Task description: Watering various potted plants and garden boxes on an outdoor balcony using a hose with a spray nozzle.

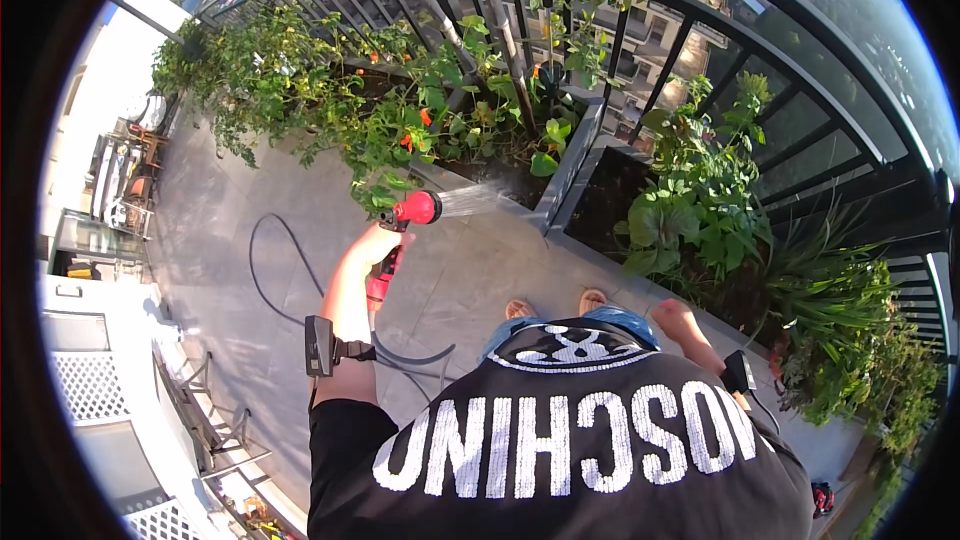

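Observation:
My left hand (381,244) grips the handle of a red and black hose spray nozzle (418,208). Water (476,199) fans out from its head to the right, towards the near edge of a grey planter box (517,202). A dark hose (289,315) runs from the base of the handle and loops across the tiles. My right hand (673,319) hangs low beside my right leg, fingers curled in, with nothing seen in it. It is nearest to the planter (637,281) with broad-leaved plants (679,217).
Orange-flowered plants (412,135) spill over the planter at upper left, where bamboo-like poles (506,37) stand. A dark metal railing (705,22) runs behind. Folded chairs (142,165) and other items line the left wall. My sandalled feet (592,300) stand on the tiled floor (450,262).

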